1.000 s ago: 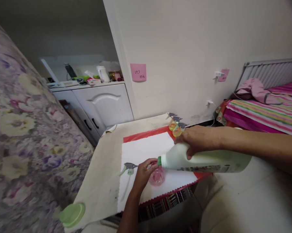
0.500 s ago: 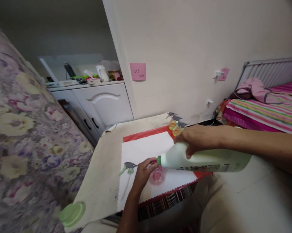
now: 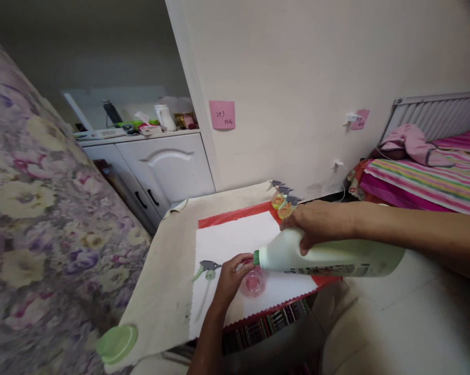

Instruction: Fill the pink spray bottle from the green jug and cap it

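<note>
My right hand [image 3: 307, 221] grips the handle of a large pale green jug [image 3: 332, 260], which lies tipped almost level. Its green spout meets the mouth of a small pink clear bottle [image 3: 252, 283] standing on a white sheet [image 3: 238, 237]. Closed around that bottle's neck are the fingers of my left hand [image 3: 234, 272]. Whether liquid is flowing cannot be made out. To the left of my left hand lies a grey and green spray trigger [image 3: 208, 267] with a thin dip tube.
Spray bottles [image 3: 285, 208] with yellow liquid stand at the table's back right corner. A green lid [image 3: 116, 344] sits at the near left corner. A floral curtain [image 3: 55, 224] hangs along the left; a bed [image 3: 434, 177] is at the right.
</note>
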The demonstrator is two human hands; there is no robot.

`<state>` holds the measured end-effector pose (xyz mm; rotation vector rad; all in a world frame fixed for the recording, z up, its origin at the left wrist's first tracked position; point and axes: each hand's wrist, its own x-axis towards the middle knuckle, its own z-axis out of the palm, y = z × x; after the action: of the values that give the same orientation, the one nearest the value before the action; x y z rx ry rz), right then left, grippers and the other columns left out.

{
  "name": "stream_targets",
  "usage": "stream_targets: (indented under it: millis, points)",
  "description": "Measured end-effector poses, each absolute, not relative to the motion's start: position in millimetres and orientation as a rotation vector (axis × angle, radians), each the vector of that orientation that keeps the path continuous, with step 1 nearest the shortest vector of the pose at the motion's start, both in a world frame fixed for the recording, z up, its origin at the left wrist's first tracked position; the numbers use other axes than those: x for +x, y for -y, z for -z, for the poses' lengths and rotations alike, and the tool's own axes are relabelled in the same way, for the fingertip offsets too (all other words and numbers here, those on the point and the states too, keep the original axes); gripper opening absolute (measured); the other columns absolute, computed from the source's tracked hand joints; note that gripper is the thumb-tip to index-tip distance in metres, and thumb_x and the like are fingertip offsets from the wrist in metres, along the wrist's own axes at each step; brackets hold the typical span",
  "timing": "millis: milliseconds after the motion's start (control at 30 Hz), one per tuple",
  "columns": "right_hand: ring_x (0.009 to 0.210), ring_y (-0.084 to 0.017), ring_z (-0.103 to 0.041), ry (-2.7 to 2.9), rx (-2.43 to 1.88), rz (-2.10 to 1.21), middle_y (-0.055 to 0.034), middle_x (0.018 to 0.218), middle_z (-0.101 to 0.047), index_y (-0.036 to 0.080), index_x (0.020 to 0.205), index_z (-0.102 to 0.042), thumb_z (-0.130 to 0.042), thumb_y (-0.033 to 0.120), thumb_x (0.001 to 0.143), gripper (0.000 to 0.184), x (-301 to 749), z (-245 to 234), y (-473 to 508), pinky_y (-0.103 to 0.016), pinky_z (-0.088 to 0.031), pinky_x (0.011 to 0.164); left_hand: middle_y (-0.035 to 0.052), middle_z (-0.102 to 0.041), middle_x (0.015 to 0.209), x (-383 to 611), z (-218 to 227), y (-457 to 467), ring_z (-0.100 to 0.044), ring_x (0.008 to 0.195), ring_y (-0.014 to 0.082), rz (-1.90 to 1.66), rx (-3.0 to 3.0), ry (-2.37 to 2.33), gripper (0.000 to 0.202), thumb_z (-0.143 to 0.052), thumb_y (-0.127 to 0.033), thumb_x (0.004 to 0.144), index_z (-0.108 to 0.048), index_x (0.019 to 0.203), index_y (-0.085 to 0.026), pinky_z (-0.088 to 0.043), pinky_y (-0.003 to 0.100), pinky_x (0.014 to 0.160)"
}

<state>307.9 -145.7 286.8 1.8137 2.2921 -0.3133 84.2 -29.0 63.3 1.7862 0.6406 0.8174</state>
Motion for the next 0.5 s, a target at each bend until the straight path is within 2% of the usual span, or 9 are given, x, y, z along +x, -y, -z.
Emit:
stream_targets:
  millis: [333, 500]
  points:
    - [0.090, -0.030, -0.065, -2.302, 1.837, 0.310, -0.0083, 0.096, -0.073, 0.026, 0.107, -0.068, -0.071, 0.034, 0.069, 0.039, 306.0, -288.2, 146.8, -0.037, -0.042, 0.069, 0.0049, -0.076, 0.096, 84.2, -63.5, 29.0, -0.067, 0.093, 0.0238, -0.818, 1.788, -0.642, 0.023, -0.068, -0.033, 0.077, -0.073, 0.095, -0.019, -0.050, 0.033, 0.085]
    - [0.087, -0.030, -0.065, -2.327, 1.795, 0.290, -0.0089, 0.094, -0.073, 0.023, 0.105, -0.067, -0.068, 0.041, 0.071, 0.039, 308.2, -285.5, 144.0, -0.036, -0.042, 0.068, 0.0053, -0.076, 0.097, 84.1, -64.3, 29.9, -0.067, 0.094, 0.0242, -0.817, 1.791, -0.642, 0.023, -0.068, -0.033, 0.077, -0.073, 0.094, -0.019, -0.050, 0.033, 0.086]
